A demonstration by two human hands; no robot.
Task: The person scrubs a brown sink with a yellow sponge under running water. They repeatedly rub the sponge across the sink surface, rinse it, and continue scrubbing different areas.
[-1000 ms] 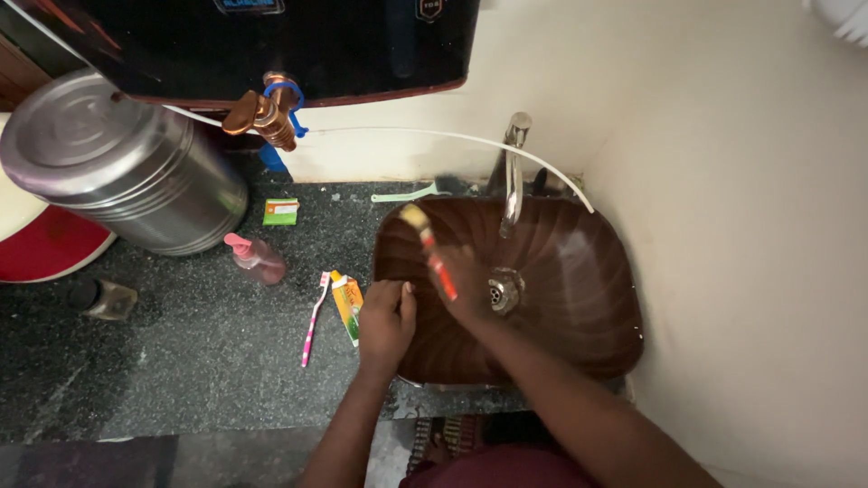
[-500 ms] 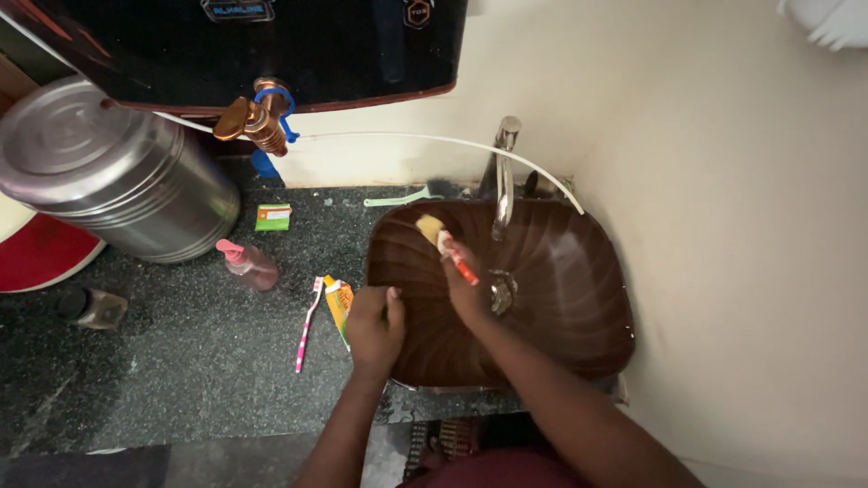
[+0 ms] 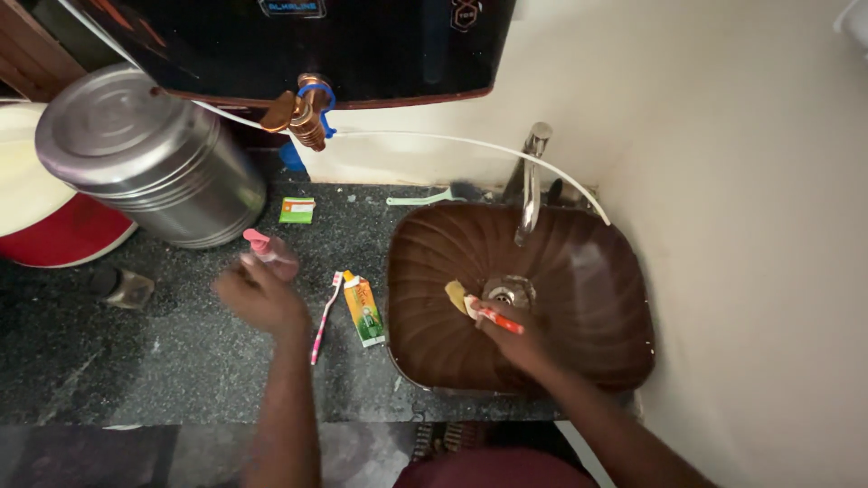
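1. While the left hand (image 3: 258,294) hangs over the dark speckled stone tabletop (image 3: 181,370), it is blurred. It sits just in front of the small pink pump bottle (image 3: 262,246) and seems to touch it, but I cannot tell whether the fingers are spread or closed on it.
2. Behind the bottle, toward the tabletop's back left corner, lies a large steel drum with a lid (image 3: 149,154), and a small green packet (image 3: 297,211) lies nearer the back edge.
3. Just right of the left hand, a pink-and-white toothbrush (image 3: 323,316) and an orange-and-green toothpaste tube (image 3: 364,310) lie side by side. Both are close to the left rim of the brown ribbed basin (image 3: 588,298), and neither is being touched.
4. Inside the basin, the right hand (image 3: 511,339) is curled around the red-and-white toothbrush with a yellow head (image 3: 484,310). The brush is held low over the bowl, with its head pointing left, just beside the metal drain (image 3: 508,291) and in front of the chrome tap (image 3: 532,181).
5. By my reading, the step in hand is the reach for the pump bottle while the brush waits in the basin.
6. Working that bottle would call for a firm wrap around its body or a press on its pump, because it is small, light and likely to tip. The brush would need to stay over the bowl so that drips fall inside.
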